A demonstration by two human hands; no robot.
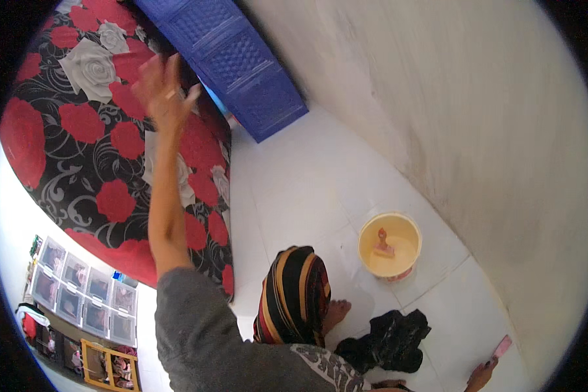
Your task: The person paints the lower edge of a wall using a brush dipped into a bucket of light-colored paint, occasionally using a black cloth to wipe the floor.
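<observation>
My left hand [166, 95] is raised at the end of an outstretched arm, over the bed's red, black and white floral cover [114, 140]. Its fingers are spread, slightly blurred, and nothing is in them. Low at the right, my right hand [481, 375] closes round a flat pink tool [503, 345] whose exact kind I cannot make out; it points up toward the wall's foot. Between the bed and the wall stands a cream bucket [390, 266] on the floor. Inside it leans a flat brush [383, 243] with an orange-brown handle.
Crumpled black cloth [398, 340] lies on the white tiles [294, 183] beside my bare foot [336, 315]. A blue plastic drawer unit [242, 68] stands between bed and wall. The smudged pale wall [477, 130] runs along the right. Clear-fronted boxes [85, 287] are stacked at the far left.
</observation>
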